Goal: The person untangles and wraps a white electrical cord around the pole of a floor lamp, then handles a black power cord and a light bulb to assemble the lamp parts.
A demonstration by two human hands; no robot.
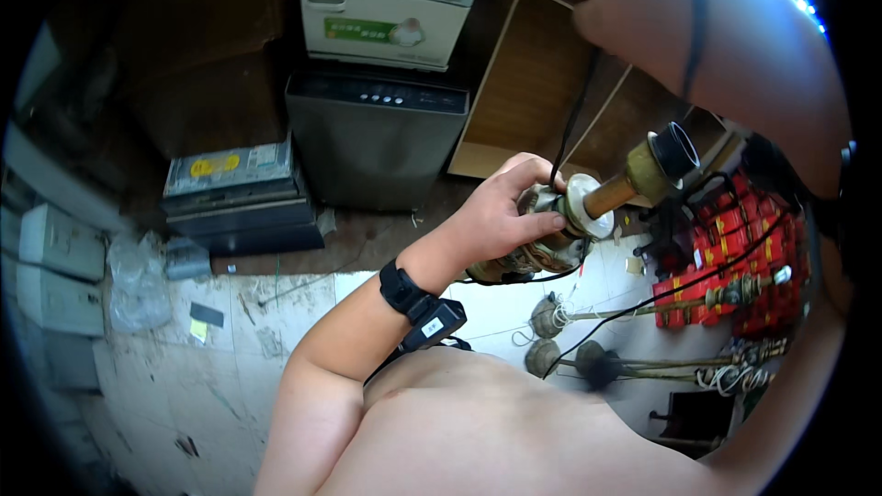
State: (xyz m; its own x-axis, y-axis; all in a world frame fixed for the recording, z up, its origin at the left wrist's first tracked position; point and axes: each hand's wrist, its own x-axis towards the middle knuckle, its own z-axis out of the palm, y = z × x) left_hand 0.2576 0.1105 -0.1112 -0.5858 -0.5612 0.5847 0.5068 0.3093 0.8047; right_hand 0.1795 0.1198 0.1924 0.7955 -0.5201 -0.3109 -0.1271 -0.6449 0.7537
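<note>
My left hand [514, 211] is wrapped around the ornate body of a lamp [542, 253], held tilted in front of my chest. From the body, a white disc [588, 207] and a brass tube [617, 191] lead to a black lamp socket [675, 152] at the upper right. A black cord [574, 115] rises taut from the lamp to my raised right hand [606, 0], whose fingers are curled on it; part of that hand lies beyond the upper edge. Another stretch of dark cord crosses the right wrist.
A grey cabinet [372, 147] carries a white box-shaped appliance [386, 14]. Flat boxed units [239, 197] are stacked to its left. Red packages [726, 257] and long lamp poles [643, 363] lie at right. Clear plastic bags [138, 285] rest on the tiled floor [230, 340].
</note>
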